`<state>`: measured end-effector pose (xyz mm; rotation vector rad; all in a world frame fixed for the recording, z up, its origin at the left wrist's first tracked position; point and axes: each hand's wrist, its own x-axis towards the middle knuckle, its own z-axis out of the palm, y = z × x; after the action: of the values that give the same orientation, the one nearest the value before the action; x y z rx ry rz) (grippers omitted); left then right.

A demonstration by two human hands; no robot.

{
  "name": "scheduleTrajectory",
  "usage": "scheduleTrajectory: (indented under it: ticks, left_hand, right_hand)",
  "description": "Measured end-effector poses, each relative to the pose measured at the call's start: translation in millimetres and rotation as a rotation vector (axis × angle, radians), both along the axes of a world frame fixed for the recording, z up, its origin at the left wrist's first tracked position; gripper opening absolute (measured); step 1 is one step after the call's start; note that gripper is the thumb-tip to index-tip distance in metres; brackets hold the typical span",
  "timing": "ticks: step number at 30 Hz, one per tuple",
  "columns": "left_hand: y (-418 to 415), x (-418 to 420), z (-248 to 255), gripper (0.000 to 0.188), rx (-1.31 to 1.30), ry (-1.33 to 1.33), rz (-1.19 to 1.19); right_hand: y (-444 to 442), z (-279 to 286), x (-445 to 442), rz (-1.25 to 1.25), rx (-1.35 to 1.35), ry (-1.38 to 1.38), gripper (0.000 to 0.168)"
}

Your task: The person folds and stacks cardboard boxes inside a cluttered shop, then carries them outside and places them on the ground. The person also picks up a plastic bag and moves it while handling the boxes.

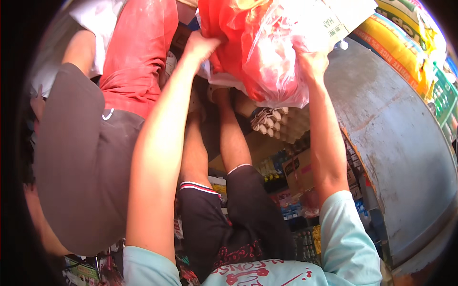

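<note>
Both arms reach out ahead, towards the top of the view. My left hand (204, 46) grips the edge of a red plastic bag (229, 53), its fingers partly lost in the folds. At the other side, my right hand (315, 62) is closed on a clear plastic bag (277, 68) that lies against the red one and has something red inside. Glare hides the fingertips of this hand. The two bags hang between my hands, above my lower legs. A pale cardboard piece (343, 21) with printing shows just beyond my right hand.
Close on the left stands another person (78, 161) in a dark top and red trousers. A worn grey metal surface (393, 125) curves along the right, with rice sacks (390, 50) and a green plastic basket (443, 96) behind it. Egg trays (282, 123) and shelved goods (290, 203) lie below.
</note>
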<state>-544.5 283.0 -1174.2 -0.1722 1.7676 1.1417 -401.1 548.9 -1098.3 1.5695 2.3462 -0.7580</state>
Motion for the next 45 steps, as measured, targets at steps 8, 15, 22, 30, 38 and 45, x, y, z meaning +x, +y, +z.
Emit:
scheduleTrajectory:
  ticks: [8, 15, 22, 30, 38, 45]
  left_hand:
    - [63.4, 37.9, 153.2, 0.113, 0.616, 0.023, 0.317]
    - [114.4, 81.9, 121.7, 0.11, -0.019, 0.497, 0.065]
    - [110.8, 51.8, 77.3, 0.05, -0.248, 0.657, -0.302]
    - [82.0, 25.5, 107.4, 0.066, 0.521, -0.498, 0.491]
    - [53.5, 39.9, 82.2, 0.047, 0.148, -0.021, 0.471]
    - [5.5, 62.4, 134.4, 0.068, 0.174, 0.057, 0.487]
  right_hand:
    - [11.1, -23.7, 24.1, -0.101, 0.02, 0.071, 0.089]
    - [-46.5, 29.7, 4.1, -0.259, 0.018, 0.378, 0.075]
    - [-95.2, 71.3, 1.7, -0.1, -0.203, 0.659, 0.072]
    - [-103.0, 47.5, -30.8, 0.332, -0.325, 0.266, 0.082]
    - [-90.1, 46.4, -5.4, 0.137, -0.807, 0.546, 0.033]
    - [11.8, -51.2, 70.3, -0.665, -0.14, 0.255, 0.07]
